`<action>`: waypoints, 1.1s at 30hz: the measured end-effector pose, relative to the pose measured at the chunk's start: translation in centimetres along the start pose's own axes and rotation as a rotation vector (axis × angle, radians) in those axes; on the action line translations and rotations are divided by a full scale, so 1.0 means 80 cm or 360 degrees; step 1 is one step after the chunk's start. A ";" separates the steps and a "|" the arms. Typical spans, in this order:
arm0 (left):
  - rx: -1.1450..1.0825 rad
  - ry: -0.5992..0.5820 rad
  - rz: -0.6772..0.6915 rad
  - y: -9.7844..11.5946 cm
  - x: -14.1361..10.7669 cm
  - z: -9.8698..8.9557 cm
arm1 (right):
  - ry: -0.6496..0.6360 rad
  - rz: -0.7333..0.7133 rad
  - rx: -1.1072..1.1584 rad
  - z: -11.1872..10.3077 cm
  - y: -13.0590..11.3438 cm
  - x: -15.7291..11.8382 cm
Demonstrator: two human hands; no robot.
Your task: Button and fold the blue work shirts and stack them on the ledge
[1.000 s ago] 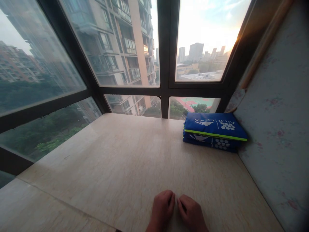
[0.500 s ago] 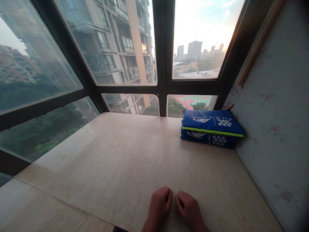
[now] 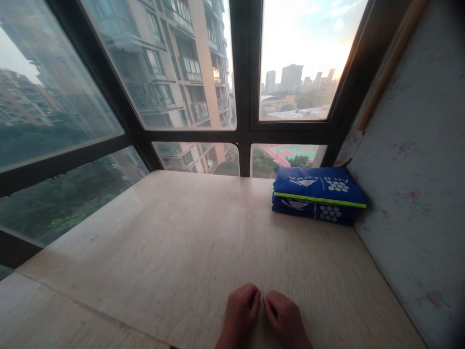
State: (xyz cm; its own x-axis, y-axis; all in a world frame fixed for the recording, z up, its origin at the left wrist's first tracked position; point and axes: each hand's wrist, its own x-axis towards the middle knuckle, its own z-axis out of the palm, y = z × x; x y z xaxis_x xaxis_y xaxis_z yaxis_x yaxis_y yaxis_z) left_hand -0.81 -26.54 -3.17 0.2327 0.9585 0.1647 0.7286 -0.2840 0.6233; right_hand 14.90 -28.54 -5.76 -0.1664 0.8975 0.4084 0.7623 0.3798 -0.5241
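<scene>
Noted no shift in the folded blue bundle [image 3: 317, 185], resting at one o'clock from the hands, beside the flowered wall [image 3: 410, 160]. Found left hand [image 3: 241, 306] and right hand [image 3: 283, 312] unmoved at six o'clock on the pale ledge [image 3: 163, 237], fingers curled in, well apart from the bundle.

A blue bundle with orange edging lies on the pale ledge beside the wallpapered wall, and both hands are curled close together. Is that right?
Not quite: the head view shows lime-green edging on the blue bundle, not orange. The rest holds: it lies on the pale ledge beside the wallpapered wall, and the left hand and right hand are curled close together.
</scene>
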 end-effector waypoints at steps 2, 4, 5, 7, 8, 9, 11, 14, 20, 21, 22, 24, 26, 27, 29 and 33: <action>-0.0018 0.0017 0.0006 0.000 0.000 0.000 | -0.0003 -0.0005 -0.0008 -0.001 -0.001 0.001; -0.0027 0.0034 0.0015 0.000 0.000 0.000 | -0.0002 -0.0013 -0.0008 -0.002 -0.002 0.001; -0.0027 0.0038 0.0020 0.000 0.000 0.000 | 0.0001 -0.0014 -0.0008 -0.003 -0.003 0.002; -0.0020 0.0035 0.0023 0.001 0.000 -0.001 | 0.0012 -0.0013 -0.0014 -0.004 -0.004 0.002; -0.0017 0.0028 0.0017 0.002 0.000 -0.001 | 0.0016 -0.0014 -0.0020 -0.004 -0.004 0.003; -0.0013 0.0018 0.0008 0.002 0.000 -0.001 | 0.0018 -0.0014 -0.0026 -0.004 -0.004 0.003; -0.0003 -0.0005 -0.0007 0.002 0.000 -0.001 | 0.0013 -0.0013 -0.0036 -0.003 -0.003 0.003; 0.0018 -0.0030 -0.0015 0.000 0.000 0.000 | 0.0001 -0.0005 -0.0043 -0.002 -0.003 0.002; 0.0010 -0.0017 0.0008 -0.001 0.000 0.000 | 0.0026 -0.0014 -0.0046 0.000 -0.002 0.002; 0.0008 -0.0014 0.0014 0.000 0.000 0.000 | 0.0034 -0.0018 -0.0048 0.000 -0.002 0.003; 0.0008 -0.0012 0.0019 0.000 0.000 -0.001 | 0.0042 -0.0020 -0.0049 0.001 -0.002 0.003; 0.0009 -0.0003 0.0025 0.000 0.001 -0.001 | 0.0047 -0.0020 -0.0046 0.001 -0.002 0.004; 0.0006 0.0004 0.0030 0.000 0.001 -0.001 | 0.0047 -0.0008 -0.0037 0.000 -0.003 0.004; 0.0001 0.0007 0.0034 0.000 0.001 -0.001 | 0.0045 0.0001 -0.0033 0.000 -0.004 0.004; -0.0014 0.0012 0.0044 0.000 0.001 -0.001 | 0.0038 0.0016 -0.0028 -0.001 -0.005 0.004; -0.0020 0.0022 0.0054 -0.001 0.001 0.000 | 0.0024 0.0011 -0.0025 -0.002 -0.004 0.004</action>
State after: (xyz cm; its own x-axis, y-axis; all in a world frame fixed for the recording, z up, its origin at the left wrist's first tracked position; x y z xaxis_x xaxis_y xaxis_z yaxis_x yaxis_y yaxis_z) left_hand -0.84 -26.44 -3.17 0.2482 0.9487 0.1961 0.7122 -0.3159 0.6269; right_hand 14.69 -28.44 -5.36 -0.1515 0.8966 0.4162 0.7731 0.3698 -0.5153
